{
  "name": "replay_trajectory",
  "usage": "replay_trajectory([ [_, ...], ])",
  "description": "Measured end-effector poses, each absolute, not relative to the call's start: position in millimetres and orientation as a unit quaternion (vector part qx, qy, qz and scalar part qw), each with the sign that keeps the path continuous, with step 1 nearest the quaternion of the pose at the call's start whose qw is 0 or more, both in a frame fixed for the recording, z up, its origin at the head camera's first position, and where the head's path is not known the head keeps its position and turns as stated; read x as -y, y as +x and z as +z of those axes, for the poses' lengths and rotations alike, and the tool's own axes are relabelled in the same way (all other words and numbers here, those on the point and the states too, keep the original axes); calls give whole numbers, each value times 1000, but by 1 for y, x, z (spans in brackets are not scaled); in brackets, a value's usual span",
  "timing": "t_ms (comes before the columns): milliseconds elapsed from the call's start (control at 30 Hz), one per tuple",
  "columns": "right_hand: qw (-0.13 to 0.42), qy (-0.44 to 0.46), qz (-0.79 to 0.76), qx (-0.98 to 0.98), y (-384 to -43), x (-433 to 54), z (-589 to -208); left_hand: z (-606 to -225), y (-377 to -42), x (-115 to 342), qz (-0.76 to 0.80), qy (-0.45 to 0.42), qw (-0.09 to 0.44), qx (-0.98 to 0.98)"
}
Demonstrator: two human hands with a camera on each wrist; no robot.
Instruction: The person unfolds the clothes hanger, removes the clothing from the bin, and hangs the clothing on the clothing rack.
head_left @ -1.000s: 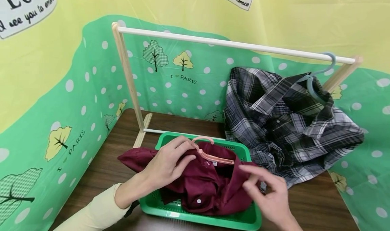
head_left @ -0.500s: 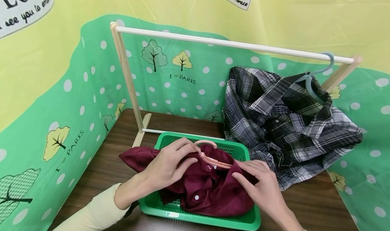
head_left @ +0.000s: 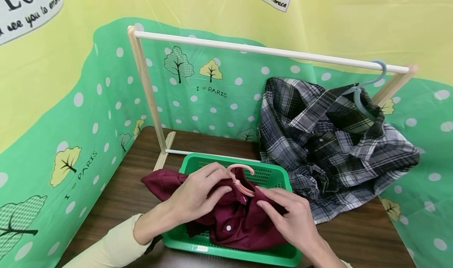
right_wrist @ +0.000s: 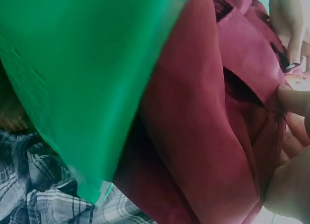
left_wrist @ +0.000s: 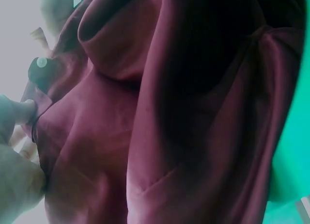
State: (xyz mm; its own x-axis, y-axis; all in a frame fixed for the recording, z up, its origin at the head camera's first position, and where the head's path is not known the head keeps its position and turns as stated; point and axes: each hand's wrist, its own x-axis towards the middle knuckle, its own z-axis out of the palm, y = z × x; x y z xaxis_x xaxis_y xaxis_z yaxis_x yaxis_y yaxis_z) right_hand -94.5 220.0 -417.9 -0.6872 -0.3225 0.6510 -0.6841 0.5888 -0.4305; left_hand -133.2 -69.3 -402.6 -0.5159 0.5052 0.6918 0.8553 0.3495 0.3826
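A maroon shirt (head_left: 244, 232) with a white button lies bunched over the green basket (head_left: 198, 250). A pink hanger (head_left: 244, 188) sits in its collar, its hook standing up above the cloth and part of its bar hidden. At the left side of the collar, beside the hanger's neck, my left hand (head_left: 201, 191) pinches the cloth. My right hand (head_left: 290, 217) pinches the collar's right side near the hanger bar. In the right wrist view, thumb and fingers close on the edge of the maroon cloth (right_wrist: 193, 127).
A wooden rack with a white rail (head_left: 247, 47) stands behind the basket. On its right end a black and grey plaid shirt (head_left: 325, 142) hangs from a blue hanger (head_left: 378, 73). Patterned green and yellow cloth (head_left: 212, 114) lines the walls around the brown table (head_left: 134, 166).
My right hand has come in from the right, taken hold of the collar's right side and drawn it left over the hanger bar. My left hand has barely moved.
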Motion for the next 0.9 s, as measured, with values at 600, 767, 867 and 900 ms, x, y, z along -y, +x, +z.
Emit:
replay_trajectory([
  [600, 314, 235, 359, 847, -103, -237, -426, -407, -134, 93, -382, -446, 335, 737],
  [767, 311, 219, 368, 848, -103, -238, -423, -408, -136, 99, -338, -497, 335, 726],
  [867, 315, 215, 374, 845, -103, -237, -422, -405, -136, 101, -299, -489, 308, 759],
  [900, 316, 215, 376, 844, -103, -237, -423, -405, -135, 101, -293, -479, 301, 771],
])
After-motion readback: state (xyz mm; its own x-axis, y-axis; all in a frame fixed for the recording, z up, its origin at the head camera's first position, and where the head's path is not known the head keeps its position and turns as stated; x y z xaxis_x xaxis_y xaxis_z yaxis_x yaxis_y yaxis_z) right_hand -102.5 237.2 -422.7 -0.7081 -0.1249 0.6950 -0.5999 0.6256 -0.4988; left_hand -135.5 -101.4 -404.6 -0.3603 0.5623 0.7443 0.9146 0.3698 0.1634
